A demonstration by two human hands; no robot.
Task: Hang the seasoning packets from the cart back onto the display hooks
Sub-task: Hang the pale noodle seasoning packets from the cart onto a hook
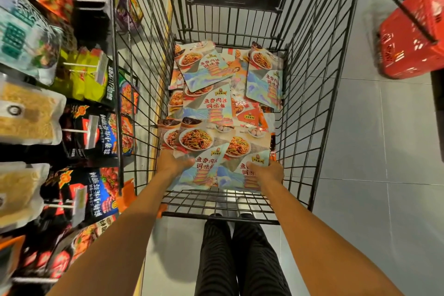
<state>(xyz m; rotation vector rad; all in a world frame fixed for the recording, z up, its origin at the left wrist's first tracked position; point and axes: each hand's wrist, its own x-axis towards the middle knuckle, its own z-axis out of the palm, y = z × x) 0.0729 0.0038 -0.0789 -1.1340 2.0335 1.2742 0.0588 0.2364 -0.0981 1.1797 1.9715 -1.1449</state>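
Several seasoning packets [209,101] with a noodle-dish picture and red characters lie in the black wire cart [310,108]. Both my arms reach down into the cart's near end. My left hand [171,162] grips the left edge of a near packet [199,151], thumb on its front. My right hand [266,172] holds the lower part of the neighbouring packet [240,151], fingers curled over its face. More packets lean against the cart's far right wall [264,77]. Display hooks [79,131] with price tags stick out from the rack on the left.
The rack on the left is crowded with hanging bags: black crayfish-seasoning packs [103,134], yellow-green packs [84,74], clear bags of pale contents [26,113]. A red shopping basket [413,31] sits on the grey tiled floor at the right. My legs stand behind the cart.
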